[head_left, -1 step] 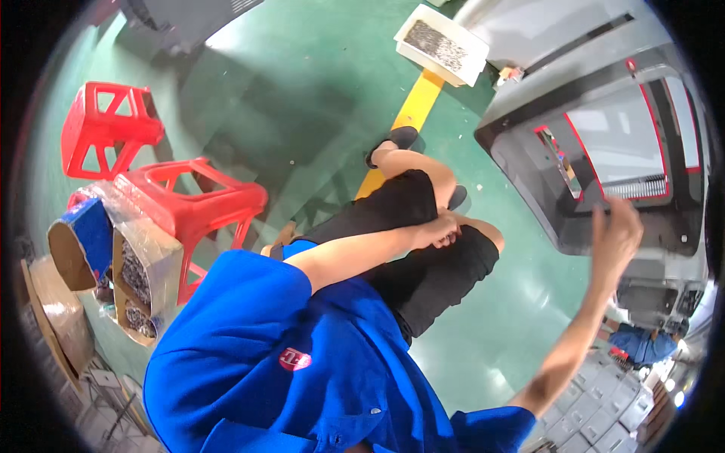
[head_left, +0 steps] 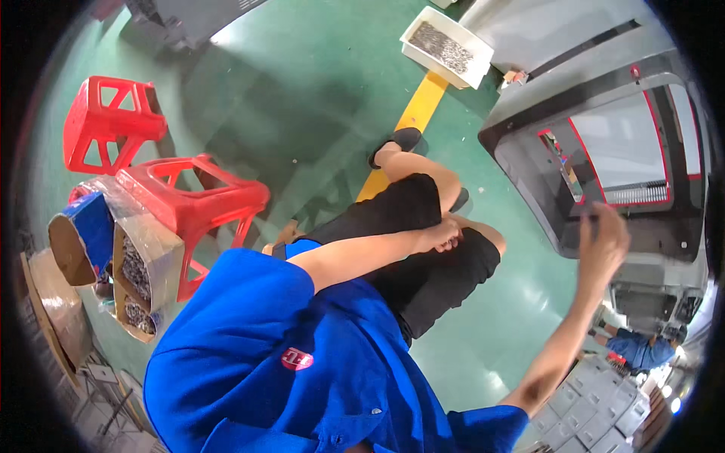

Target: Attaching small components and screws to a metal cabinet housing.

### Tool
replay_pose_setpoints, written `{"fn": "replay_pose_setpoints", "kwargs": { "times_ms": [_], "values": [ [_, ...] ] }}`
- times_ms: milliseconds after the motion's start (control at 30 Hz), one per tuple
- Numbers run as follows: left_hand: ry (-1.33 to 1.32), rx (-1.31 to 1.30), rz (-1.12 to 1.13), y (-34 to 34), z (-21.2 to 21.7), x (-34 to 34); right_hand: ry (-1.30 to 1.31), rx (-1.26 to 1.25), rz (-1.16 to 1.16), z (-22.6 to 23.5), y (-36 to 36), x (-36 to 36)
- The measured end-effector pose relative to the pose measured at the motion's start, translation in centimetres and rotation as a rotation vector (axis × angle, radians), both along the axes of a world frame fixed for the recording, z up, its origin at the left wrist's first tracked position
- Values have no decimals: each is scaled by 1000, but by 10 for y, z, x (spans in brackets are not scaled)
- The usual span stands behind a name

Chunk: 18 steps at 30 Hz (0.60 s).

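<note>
My left hand (head_left: 445,235) lies on my dark-trousered legs (head_left: 393,219), beside the bare knees, with its fingers curled closed. What it holds, if anything, is hidden. On the right, my right hand (head_left: 604,243) is raised on an outstretched arm, in front of the lower edge of a grey machine's framed door (head_left: 529,192). Its fingers point upward and apart, with nothing visible between them. Whether the fingertips touch the frame, I cannot tell.
Red plastic stools (head_left: 192,196) stand at left, beside open cardboard boxes (head_left: 162,264) of small dark parts. Ahead, a white bin (head_left: 472,64) of small metal pieces sits by the yellow floor line (head_left: 424,102). Another person (head_left: 642,349) and grey lockers (head_left: 589,408) are at far right.
My right hand has moved slightly left and down, a little away from the door window. My left hand stays on my legs. The whole view has shifted slightly.
</note>
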State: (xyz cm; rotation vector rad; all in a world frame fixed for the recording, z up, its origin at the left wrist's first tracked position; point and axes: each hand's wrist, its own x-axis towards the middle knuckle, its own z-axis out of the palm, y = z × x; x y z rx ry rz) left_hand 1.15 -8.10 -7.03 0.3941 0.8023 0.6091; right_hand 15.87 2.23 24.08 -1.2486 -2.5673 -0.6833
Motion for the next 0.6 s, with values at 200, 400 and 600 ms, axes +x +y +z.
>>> {"fn": "replay_pose_setpoints", "kwargs": {
  "times_ms": [200,400,600],
  "values": [
    [-21,31,37,-21,11,18,472,-604,-217,-121,-84,-29],
    [-87,-17,98,-24,66,-2,844,-852,-303,-209,-128,-28],
    [61,208,16,-31,26,-4,1458,-1046,-358,-252,-142,-7]
  ]
}}
